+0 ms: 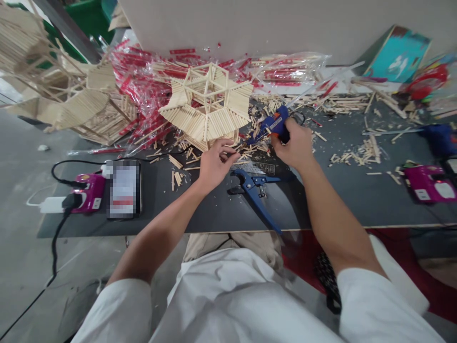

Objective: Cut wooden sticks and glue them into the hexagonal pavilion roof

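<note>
A long dark table [160, 214] runs in front of a pale wall [232, 28], and its front edge is right by the person's lap. From where I stand, I see a star-shaped stick house [223, 125] on the table, between the hands and the wall. The left hand [216, 162] is at its low front edge, with the fingers bent and the tips close together. I can't tell if they pinch a tiny stick. The right hand [294, 143] is wrapped around a blue glue gun [274, 123], and its nose points at the left fingers.

Little stick bits [357, 155] lie all around, so the room close to the hands is tight. A blue cutter [255, 195] lies just in front, and one handle reaches the front edge. A clear ruler [259, 167] is just behind it. There is a wide gap between the cutter and the phone [124, 190], which lies beside a pink power box [88, 190] near the left end. Plugs are pushed into that box.

Crinkly clear bags with red marks [143, 85] crowd the back. The long bag on the right [285, 66] has sticks in it.
</note>
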### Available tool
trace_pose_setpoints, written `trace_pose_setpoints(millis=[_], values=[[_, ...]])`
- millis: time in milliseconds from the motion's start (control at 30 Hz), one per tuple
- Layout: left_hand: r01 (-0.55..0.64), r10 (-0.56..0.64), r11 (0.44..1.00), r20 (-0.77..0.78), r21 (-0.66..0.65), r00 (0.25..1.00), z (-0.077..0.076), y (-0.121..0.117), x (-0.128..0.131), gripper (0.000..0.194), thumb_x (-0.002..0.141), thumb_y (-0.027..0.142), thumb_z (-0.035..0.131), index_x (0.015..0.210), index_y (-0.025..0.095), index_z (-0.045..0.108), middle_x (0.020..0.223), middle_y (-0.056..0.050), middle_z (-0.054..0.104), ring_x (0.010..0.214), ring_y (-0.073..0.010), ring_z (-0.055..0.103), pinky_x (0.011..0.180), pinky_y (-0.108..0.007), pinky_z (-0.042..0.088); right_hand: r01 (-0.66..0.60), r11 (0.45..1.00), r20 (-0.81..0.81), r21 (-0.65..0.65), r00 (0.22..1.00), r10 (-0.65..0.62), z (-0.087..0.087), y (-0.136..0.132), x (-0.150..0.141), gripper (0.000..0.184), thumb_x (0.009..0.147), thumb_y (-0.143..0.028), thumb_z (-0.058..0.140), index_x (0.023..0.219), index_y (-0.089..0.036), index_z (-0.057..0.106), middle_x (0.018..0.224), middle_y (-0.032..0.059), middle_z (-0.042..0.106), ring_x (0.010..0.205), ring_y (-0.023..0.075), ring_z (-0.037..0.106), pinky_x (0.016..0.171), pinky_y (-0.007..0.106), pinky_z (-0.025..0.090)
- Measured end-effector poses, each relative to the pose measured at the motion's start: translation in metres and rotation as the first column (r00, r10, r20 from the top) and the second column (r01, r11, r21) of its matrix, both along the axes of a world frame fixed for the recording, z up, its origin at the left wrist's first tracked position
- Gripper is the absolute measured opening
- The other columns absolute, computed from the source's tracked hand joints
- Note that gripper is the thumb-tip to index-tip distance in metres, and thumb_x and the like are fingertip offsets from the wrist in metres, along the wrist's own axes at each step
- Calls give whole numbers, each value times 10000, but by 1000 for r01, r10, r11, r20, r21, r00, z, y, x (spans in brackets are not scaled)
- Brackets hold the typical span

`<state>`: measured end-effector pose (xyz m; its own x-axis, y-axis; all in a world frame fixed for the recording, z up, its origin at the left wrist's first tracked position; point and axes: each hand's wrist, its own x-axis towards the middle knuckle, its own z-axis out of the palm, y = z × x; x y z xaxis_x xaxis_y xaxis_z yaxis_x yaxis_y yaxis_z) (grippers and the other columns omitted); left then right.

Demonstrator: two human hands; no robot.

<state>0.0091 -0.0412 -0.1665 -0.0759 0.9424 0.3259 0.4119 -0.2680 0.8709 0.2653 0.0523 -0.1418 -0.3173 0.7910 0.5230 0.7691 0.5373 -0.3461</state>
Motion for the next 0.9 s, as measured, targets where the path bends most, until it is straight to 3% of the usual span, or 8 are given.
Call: trace_pose_setpoints(millis=[200, 367, 500, 567, 667, 767, 900], values=[[-50, 50, 998, 8, 26, 999, 6, -3, 2, 258, 887, 286, 820, 1051, 233, 628, 928, -15, 804, 703, -127, 733, 673, -263, 583, 11, 1000, 4, -4, 1000, -11, 0, 0, 1, 154, 822, -302, 626, 897, -250, 503, 769, 57, 590, 715, 265, 610, 684, 405, 460], [-8, 4, 989, 31, 145, 1000, 8, -8, 6, 229, 903, 306, 823, 1014, 232, 637, 914, -6, 806, 698, -112, 743, 663, -243, 588, 49, 999, -39, -5, 998, -50, 1, 3, 5, 236, 826, -362, 645, 1004, -232, 562, 807, 66, 615, 761, 274, 640, 733, 426, 495], [-1, -29, 991, 215, 134, 976, 22, -15, 13, 270, 875, 354, 852, 980, 225, 639, 872, -4, 798, 723, -129, 762, 625, -235, 589, 112, 994, -100, -6, 989, -112, 3, 2, 6, 357, 831, -515, 680, 1012, -238, 547, 761, 43, 593, 699, 253, 606, 715, 429, 498], [39, -65, 997, 421, 68, 905, 35, -18, 15, 321, 852, 389, 873, 959, 230, 616, 848, 10, 796, 592, -98, 714, 502, -199, 529, 118, 993, -136, -7, 984, -118, 6, -1, 4, 398, 855, -562, 665, 1048, -236, 544, 793, 56, 612, 707, 257, 608, 713, 435, 501], [124, -91, 992, 672, -1, 735, 54, -22, 16, 397, 813, 438, 903, 913, 235, 576, 773, 44, 784, 413, -54, 599, 362, -166, 398, 114, 993, -198, 31, 974, -106, 9, -9, -1, 445, 916, -589, 595, 1169, -228, 533, 904, 99, 661, 773, 275, 636, 728, 444, 516], [164, -70, 985, 770, -45, 634, 67, -25, 15, 473, 746, 470, 945, 894, 234, 562, 744, 64, 776, 380, -40, 570, 339, -149, 380, 121, 990, -227, 70, 968, -103, 13, -19, -8, 518, 939, -625, 536, 1273, -230, 504, 953, 111, 675, 789, 272, 643, 716, 434, 519], [177, -19, 979, 823, -99, 568, 75, -27, 12, 528, 681, 479, 980, 915, 240, 571, 844, 68, 799, 376, -15, 541, 353, -144, 416, 127, 987, -194, 94, 975, -107, 18, -30, -16, 514, 897, -643, 555, 1218, -243, 523, 843, 73, 635, 682, 240, 609, 654, 406, 490]])
